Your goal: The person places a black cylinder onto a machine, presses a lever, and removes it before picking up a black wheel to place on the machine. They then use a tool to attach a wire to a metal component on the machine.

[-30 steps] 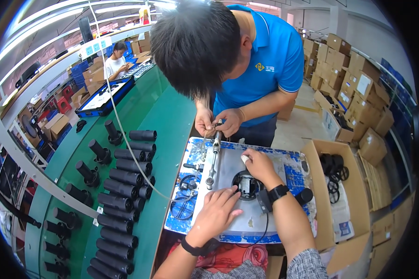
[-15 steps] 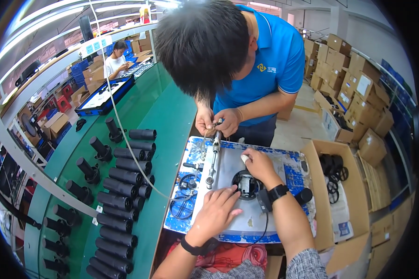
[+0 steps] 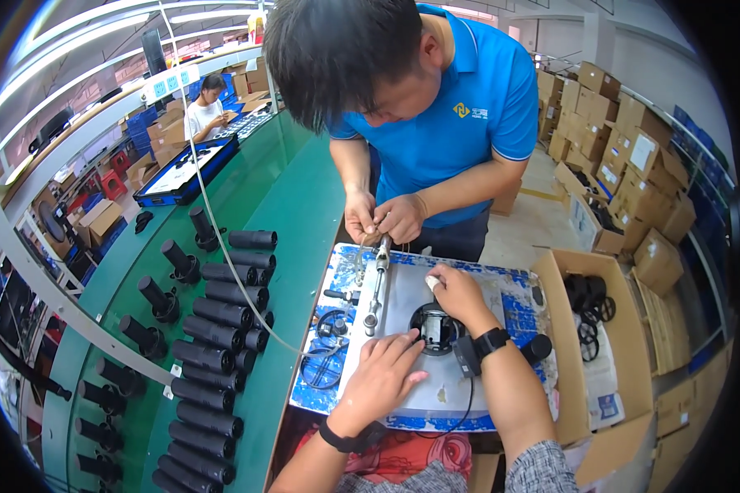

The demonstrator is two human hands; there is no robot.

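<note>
Two hands at round black part (image 3: 436, 327) on grey plate (image 3: 436, 394): left hand (image 3: 382, 380) flat, fingers spread, beside part; right hand (image 3: 456, 292) above part, pinching small white piece (image 3: 432, 282).

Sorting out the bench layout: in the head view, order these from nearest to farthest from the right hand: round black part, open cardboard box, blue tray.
From the right hand:
1. Round black part, just below it.
2. Open cardboard box, to the right.
3. Blue tray, far up left on the green bench.

Both hands (image 3: 419, 345) rest on a grey plate (image 3: 403, 308) around a round black part (image 3: 436, 327).
</note>
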